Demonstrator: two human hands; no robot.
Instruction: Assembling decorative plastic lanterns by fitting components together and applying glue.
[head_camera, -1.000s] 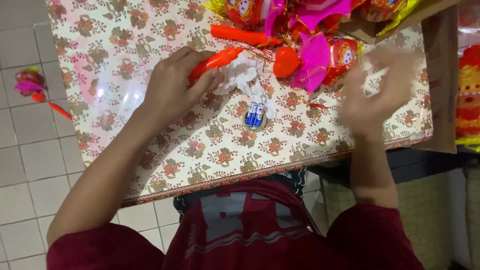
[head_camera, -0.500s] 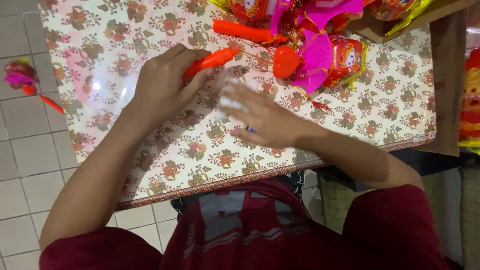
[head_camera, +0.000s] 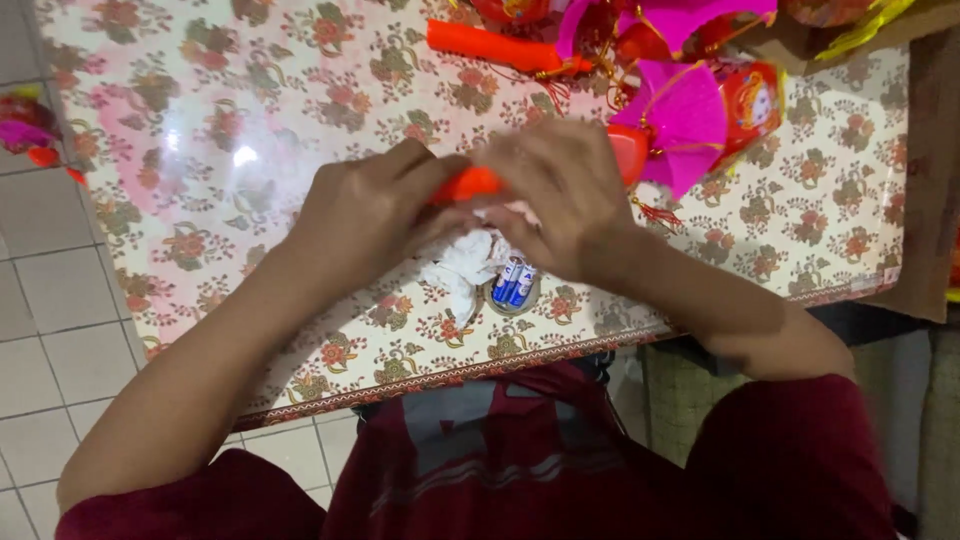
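I see both hands meeting at the centre of the frame, over the counter (head_camera: 200, 150), which is covered with a floral plastic cloth. The left hand (head_camera: 365, 215) is closed around one end of an orange stick (head_camera: 468, 184); only a short stretch of the stick shows between the two hands. The right hand (head_camera: 560, 195) is curled over the other end, fingers bent down on it, so I log both hands as gripping the stick. I cannot tell how long the stick is, since the hands hide most of it.

Just below the hands, lying on the counter, is a crumpled white wrapper (head_camera: 462, 272). Touching its right side is a small pack of batteries (head_camera: 512, 284), blue and white, lower centre of the frame.

Upper centre: a second orange stick (head_camera: 490, 46) lies flat on the counter, well apart from the hands. Upper right: a pile of pink and red paper lanterns (head_camera: 690, 110), its nearest edge just beside the right hand's knuckles.

Far left edge: a small pink and red toy (head_camera: 30, 130) lies on the tiled floor (head_camera: 50, 300), off the counter.

Bottom of frame: dark red sleeves and shirt of the person.
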